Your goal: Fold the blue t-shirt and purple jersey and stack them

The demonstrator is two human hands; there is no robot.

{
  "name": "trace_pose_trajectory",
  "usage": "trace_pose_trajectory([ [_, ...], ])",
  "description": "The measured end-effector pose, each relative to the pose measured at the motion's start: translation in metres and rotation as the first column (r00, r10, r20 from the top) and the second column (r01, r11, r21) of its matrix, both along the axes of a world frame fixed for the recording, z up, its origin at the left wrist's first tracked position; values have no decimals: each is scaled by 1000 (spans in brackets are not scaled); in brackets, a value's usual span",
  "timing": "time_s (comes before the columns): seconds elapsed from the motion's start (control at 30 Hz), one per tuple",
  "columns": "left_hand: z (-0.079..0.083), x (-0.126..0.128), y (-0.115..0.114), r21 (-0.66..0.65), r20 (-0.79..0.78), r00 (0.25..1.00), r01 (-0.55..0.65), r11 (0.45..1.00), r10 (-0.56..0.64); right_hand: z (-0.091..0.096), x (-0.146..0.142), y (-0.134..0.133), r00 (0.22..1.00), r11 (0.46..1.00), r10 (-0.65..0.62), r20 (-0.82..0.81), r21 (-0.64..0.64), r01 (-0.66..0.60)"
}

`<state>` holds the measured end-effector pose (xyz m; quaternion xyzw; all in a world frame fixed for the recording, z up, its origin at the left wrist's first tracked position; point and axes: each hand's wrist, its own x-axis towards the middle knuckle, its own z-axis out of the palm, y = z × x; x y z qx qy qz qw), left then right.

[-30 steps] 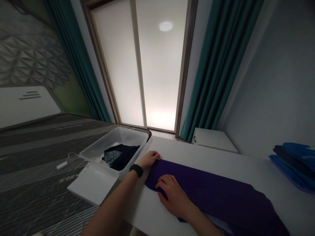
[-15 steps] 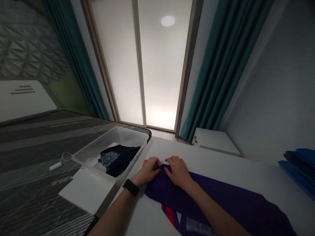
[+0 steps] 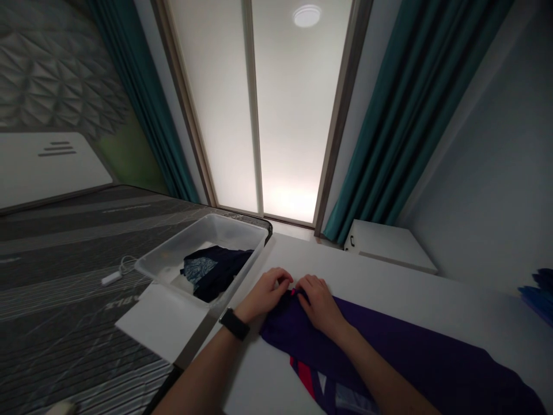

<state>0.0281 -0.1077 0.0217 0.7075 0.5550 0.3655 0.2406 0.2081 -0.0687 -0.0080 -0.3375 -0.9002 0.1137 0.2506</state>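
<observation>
A dark purple garment [image 3: 401,346] lies folded lengthwise on the white table [image 3: 254,374], its lower side showing red, white and grey patches. At its far left corner, the curled fingers of my left hand [image 3: 268,293] pinch the edge of the cloth. Just to the right, my right hand [image 3: 318,304] grips the same edge, thumb on top and fingers bent over the far side. A small bit of pink-red [image 3: 294,291] shows between the two hands. I wear a dark watch [image 3: 234,324] on my left wrist.
Left of the table, a clear plastic bin [image 3: 173,291] holds dark navy clothes [image 3: 220,268] on a grey patterned bed [image 3: 52,323]. A white power strip [image 3: 111,278] lies beside it. Stacked blue clothes [image 3: 538,297] sit at the right edge, and a white cabinet [image 3: 391,245] stands beyond the table.
The view has shifted slightly, so the scene sits a little further right. Both hands stay at the garment's far left corner, with their fingers slightly repositioned on the edge.
</observation>
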Motion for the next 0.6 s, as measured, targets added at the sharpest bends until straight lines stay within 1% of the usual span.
trace_pose_trajectory([
  [0.1, 0, 2, -1, 21, -27, 998, 65, 998, -65, -2, 0, 0, 999, 1000, 4, -32, -21, -5],
  [0.17, -2, 3, -2, 13, -60, 995, 84, 996, -83, -5, 1, 1, 999, 1000, -7, -49, -30, 5],
  [0.27, -9, 2, 0, 5, -109, 993, 44, 999, -43, -7, 1, 3, 998, 999, -22, -67, -33, 20],
  [0.37, -14, 1, 2, 24, -141, 990, 16, 1000, -13, -9, 0, 4, 997, 1000, -18, -71, -24, 16],
  [0.6, -14, 3, 5, 39, -123, 992, 11, 999, -6, -10, 0, 5, 997, 1000, -11, -76, -24, 10],
])
